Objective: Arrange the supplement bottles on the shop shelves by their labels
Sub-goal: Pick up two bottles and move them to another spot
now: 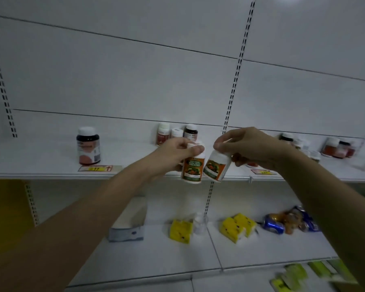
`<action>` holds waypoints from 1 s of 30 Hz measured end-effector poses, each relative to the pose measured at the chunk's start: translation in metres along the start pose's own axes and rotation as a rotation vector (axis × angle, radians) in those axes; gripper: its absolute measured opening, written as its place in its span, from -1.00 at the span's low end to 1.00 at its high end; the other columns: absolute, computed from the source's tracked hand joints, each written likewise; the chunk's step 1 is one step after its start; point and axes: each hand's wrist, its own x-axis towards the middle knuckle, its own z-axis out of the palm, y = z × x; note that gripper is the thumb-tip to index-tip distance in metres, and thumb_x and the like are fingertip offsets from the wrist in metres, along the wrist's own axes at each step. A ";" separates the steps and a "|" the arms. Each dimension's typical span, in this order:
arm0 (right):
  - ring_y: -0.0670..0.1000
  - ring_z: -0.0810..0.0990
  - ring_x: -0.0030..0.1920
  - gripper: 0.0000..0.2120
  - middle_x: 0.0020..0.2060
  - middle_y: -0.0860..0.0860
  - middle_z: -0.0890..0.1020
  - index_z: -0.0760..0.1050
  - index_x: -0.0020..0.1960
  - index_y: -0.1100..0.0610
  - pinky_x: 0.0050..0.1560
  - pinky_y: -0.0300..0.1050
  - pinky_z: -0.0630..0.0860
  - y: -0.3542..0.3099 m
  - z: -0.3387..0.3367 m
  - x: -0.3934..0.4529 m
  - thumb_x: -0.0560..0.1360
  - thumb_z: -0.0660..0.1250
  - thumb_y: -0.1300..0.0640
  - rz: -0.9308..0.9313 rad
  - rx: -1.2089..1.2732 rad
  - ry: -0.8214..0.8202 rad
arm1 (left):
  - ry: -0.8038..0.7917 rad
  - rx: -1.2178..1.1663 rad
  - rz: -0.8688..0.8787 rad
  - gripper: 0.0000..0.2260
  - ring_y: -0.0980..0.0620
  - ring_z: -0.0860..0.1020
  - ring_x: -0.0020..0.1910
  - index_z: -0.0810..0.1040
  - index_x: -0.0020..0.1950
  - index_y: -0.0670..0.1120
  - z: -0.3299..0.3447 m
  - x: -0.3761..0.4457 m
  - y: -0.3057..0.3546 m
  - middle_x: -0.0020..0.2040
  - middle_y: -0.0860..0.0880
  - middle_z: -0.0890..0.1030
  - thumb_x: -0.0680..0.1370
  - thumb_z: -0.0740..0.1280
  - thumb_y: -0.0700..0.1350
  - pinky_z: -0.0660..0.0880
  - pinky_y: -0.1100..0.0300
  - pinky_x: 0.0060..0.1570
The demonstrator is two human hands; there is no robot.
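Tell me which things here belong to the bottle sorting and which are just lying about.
Job: left hand and right hand, each gripping a white bottle; dark bottle; bottle cluster.
Lying about: yellow packs, cans, box.

Both arms reach forward, left hand [178,152] and right hand [247,148] with fingers curled, gripping.

two hands [178,153], two bottles [193,168] (held)

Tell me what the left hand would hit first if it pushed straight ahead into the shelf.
Likely the trio of small bottles standing right behind the left hand and its orange-labelled bottle; how far back they stand is unclear.
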 end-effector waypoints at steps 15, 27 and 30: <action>0.05 0.65 -0.02 -0.71 0.08 0.10 0.62 0.56 0.23 0.19 -0.21 -0.24 0.59 0.065 -0.093 -0.085 0.52 0.37 0.22 -0.020 0.130 0.114 | -0.108 0.040 0.029 -0.69 0.03 0.62 0.09 0.52 0.22 -0.10 0.102 0.013 0.025 0.08 -0.02 0.66 0.54 0.37 0.01 0.56 0.07 0.13; -0.01 0.61 0.07 -0.71 0.11 -0.07 0.58 0.53 0.22 0.03 -0.03 -0.15 0.61 0.210 -0.178 -0.133 0.51 0.38 0.18 -0.094 0.292 0.250 | -0.049 -0.022 -0.019 -0.73 0.01 0.60 0.16 0.56 0.19 -0.03 0.285 0.042 0.002 0.15 0.00 0.65 0.52 0.41 0.02 0.53 -0.02 0.21; 0.01 0.62 0.08 -0.74 0.12 -0.04 0.60 0.54 0.20 -0.03 0.06 -0.07 0.60 0.243 -0.197 -0.139 0.53 0.37 0.15 -0.104 0.337 0.249 | -0.037 -0.023 -0.006 -0.73 0.06 0.60 0.15 0.55 0.19 -0.03 0.323 0.057 0.006 0.13 0.02 0.65 0.53 0.40 0.01 0.55 0.04 0.19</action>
